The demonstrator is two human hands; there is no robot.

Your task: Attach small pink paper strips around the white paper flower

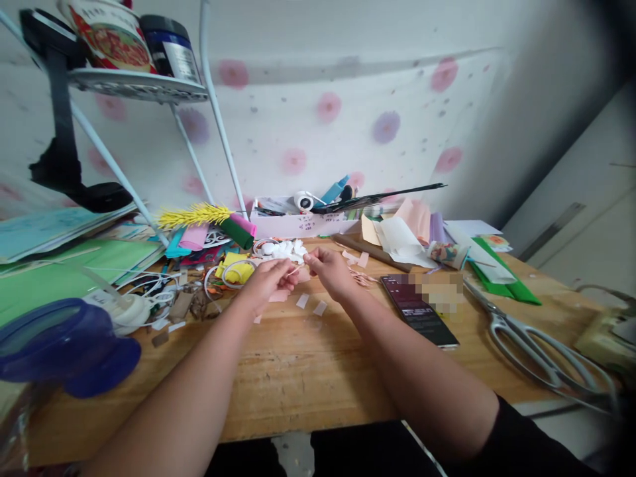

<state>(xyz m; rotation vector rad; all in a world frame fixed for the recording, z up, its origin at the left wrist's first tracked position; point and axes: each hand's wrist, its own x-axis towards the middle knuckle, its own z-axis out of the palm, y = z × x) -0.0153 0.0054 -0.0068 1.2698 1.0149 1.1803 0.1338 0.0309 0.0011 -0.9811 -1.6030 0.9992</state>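
My left hand (271, 283) is closed in a pinch on a thin pale pink strip (295, 271), seemingly twisted paper. Close beside it, my right hand (328, 269) is pinched at the strip's other end; its fingertips are small and partly hidden. Both hands hover just above the table. Under and in front of them lie pale pink paper pieces (278, 297) and small whitish rectangles (320, 308). To the right of my right hand rests a small heap of pink twisted strips (362, 277). Behind the hands is a clump of crumpled white material (284, 249).
A phone (420, 311) and large scissors (534, 344) lie on the right. On the left are a blue tape dispenser-like object (69, 348), cables and a yellow piece (236, 268). A white box (308, 225) and a metal rack (221, 112) stand behind.
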